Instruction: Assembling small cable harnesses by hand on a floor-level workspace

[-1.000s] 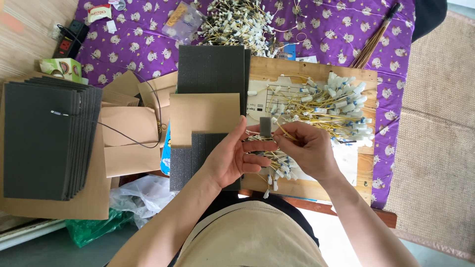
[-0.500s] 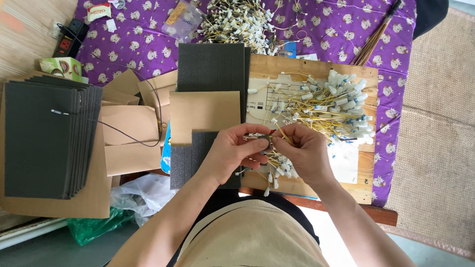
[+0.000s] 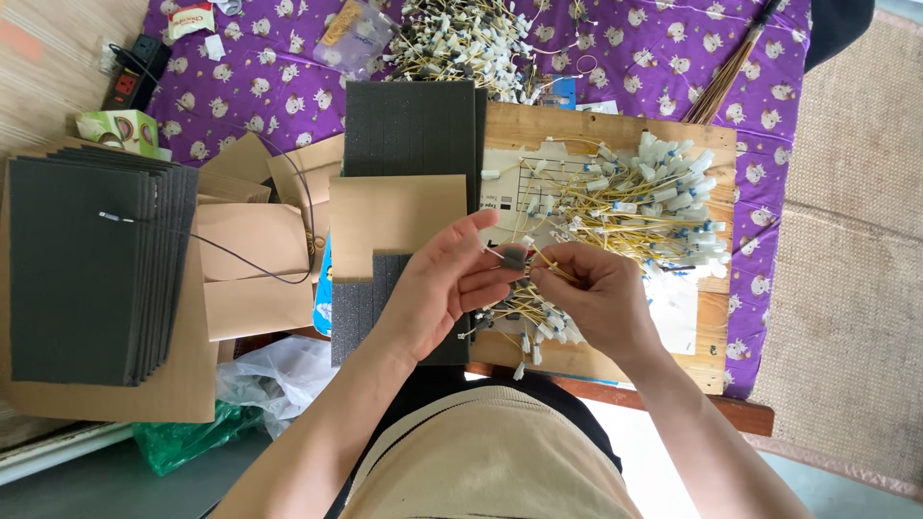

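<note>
A purple cloth with a white animal print (image 3: pixel 288 86) covers the work surface, and the wooden board (image 3: pixel 615 130) lying on its right half serves as the landmark here; left of the board, well apart, a tall stack of dark foam sheets (image 3: pixel 82 269) rests on flat cardboard; between that stack and the board lie several brown cardboard pieces (image 3: pixel 240 259) with a thin black cable across them; touching the board's left edge stands another dark foam sheet (image 3: pixel 409 130), with a notched cardboard piece (image 3: pixel 394 216) laid over its lower part; beyond the board's top edge a heap of white-ended wires (image 3: pixel 461 38) sits on the cloth; on the board's right part lies a spread bundle of yellow wires with white connectors (image 3: pixel 644 197); off the board's far left, at the cloth's corner, are a black power strip (image 3: pixel 130 82) and a small green box (image 3: pixel 115 125).

Over the board's lower left area the left hand (image 3: pixel 437 288) is held palm up, fingers partly curled, thumb and fingertips pinching a small grey block (image 3: pixel 514 257); the right hand (image 3: pixel 601 298) meets it from the right, fingers pressed together and pinching thin yellow wires (image 3: pixel 553 267) right at the block; more yellow wires with white ends hang below both hands toward the board's near edge.
</note>
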